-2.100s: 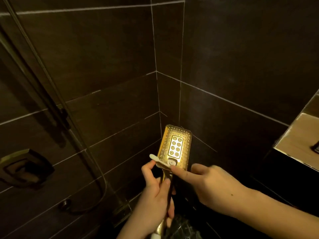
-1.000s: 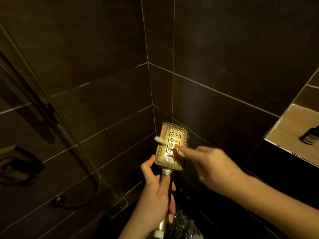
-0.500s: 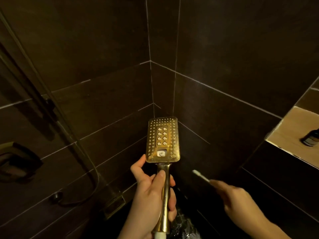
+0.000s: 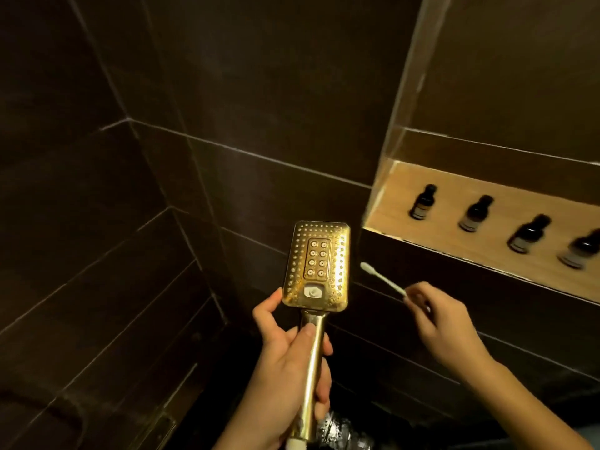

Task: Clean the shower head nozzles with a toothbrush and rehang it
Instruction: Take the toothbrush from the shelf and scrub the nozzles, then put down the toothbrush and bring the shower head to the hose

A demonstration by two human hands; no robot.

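Observation:
A gold rectangular shower head stands upright in the middle of the head view, its nozzle face toward me. My left hand grips its gold handle, thumb up the front of the neck. My right hand pinches the end of a white toothbrush, whose head points up and left. The brush is clear of the shower head, a short way to its right. The wall holder is out of view.
Dark tiled walls meet in a corner behind the shower head. A lit wooden niche shelf at the right holds several small dark bottles. A crinkled shiny object lies low behind the handle.
My right hand has drawn the toothbrush off the nozzle face and out to the right. The view has swung right, bringing the niche shelf in. The left hand still holds the handle.

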